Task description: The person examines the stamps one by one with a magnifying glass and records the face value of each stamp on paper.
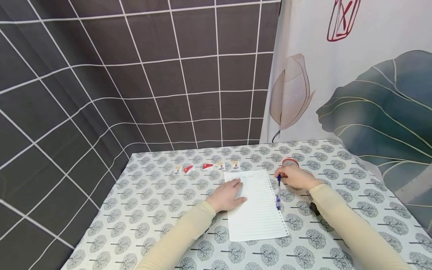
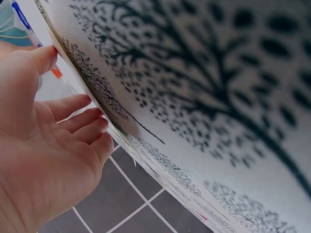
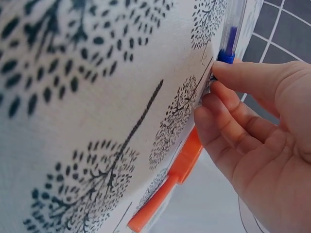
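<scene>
A white lined sheet of loose-leaf paper (image 1: 255, 210) lies on the table, its punched holes along the right edge. My left hand (image 1: 228, 195) rests on the sheet's upper left part with fingers spread; the left wrist view shows its fingertips at the paper's edge. Along the right edge of the sheet lies a clear-barrelled pen with blue parts (image 1: 278, 193). My right hand (image 1: 293, 177) pinches its far end between thumb and fingers. In the right wrist view, the thumb is against the blue part of the pen (image 3: 226, 56).
Several small red, white and yellow cards (image 1: 207, 166) lie in a row beyond the paper. An orange-red object (image 1: 291, 161) sits just behind my right hand. Something small and black (image 1: 314, 209) shows beside the right forearm. A tree-print cloth (image 1: 141, 210) covers the table, with curtains behind.
</scene>
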A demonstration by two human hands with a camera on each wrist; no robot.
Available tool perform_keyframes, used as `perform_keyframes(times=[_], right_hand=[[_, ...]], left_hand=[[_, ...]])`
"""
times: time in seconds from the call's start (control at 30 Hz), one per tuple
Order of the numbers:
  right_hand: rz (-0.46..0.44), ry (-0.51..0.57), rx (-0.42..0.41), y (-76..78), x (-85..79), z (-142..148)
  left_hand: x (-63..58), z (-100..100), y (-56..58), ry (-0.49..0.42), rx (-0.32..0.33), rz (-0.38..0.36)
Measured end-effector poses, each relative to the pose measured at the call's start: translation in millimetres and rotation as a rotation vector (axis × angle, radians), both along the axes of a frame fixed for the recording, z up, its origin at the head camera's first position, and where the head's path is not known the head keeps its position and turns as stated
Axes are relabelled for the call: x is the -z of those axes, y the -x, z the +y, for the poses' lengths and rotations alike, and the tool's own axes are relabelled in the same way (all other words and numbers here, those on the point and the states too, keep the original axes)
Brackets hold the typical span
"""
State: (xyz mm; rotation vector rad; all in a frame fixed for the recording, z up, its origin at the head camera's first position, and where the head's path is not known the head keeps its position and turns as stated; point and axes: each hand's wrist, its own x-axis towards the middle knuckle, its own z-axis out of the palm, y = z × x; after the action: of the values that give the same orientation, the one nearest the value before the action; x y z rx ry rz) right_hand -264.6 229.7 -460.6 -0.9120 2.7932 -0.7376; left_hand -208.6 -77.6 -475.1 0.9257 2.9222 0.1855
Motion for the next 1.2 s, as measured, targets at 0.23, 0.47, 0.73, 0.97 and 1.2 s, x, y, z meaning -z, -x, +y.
perform_keyframes(times=[0.23,0.47,0.73,0.97,1.2], right_hand=[[0.001,-0.037,0.024,0.9,-2.9,0.1],[-0.023,-0.064,0.039,-0.1,-6.0,3.2],[-0.022,-0.066,0.038,-1.4,-4.3,6.2],[-0.033,-0.016,0.048,-1.4,-3.9,7.7],[-0.022,0.11,0.064,-0.5,-2.8,7.6]], left_hand=[[2.6,-0.1,3.2,0.002,0.01,0.016],[0.6,0.7,4.6,0.007,0.005,0.003],[0.9,1.2,1.6,0.006,-0.003,-0.008],[2.5,2.0,1.4,0.006,0.0,0.001],[2.0,1.9,1.6,0.012,0.0,-0.005]])
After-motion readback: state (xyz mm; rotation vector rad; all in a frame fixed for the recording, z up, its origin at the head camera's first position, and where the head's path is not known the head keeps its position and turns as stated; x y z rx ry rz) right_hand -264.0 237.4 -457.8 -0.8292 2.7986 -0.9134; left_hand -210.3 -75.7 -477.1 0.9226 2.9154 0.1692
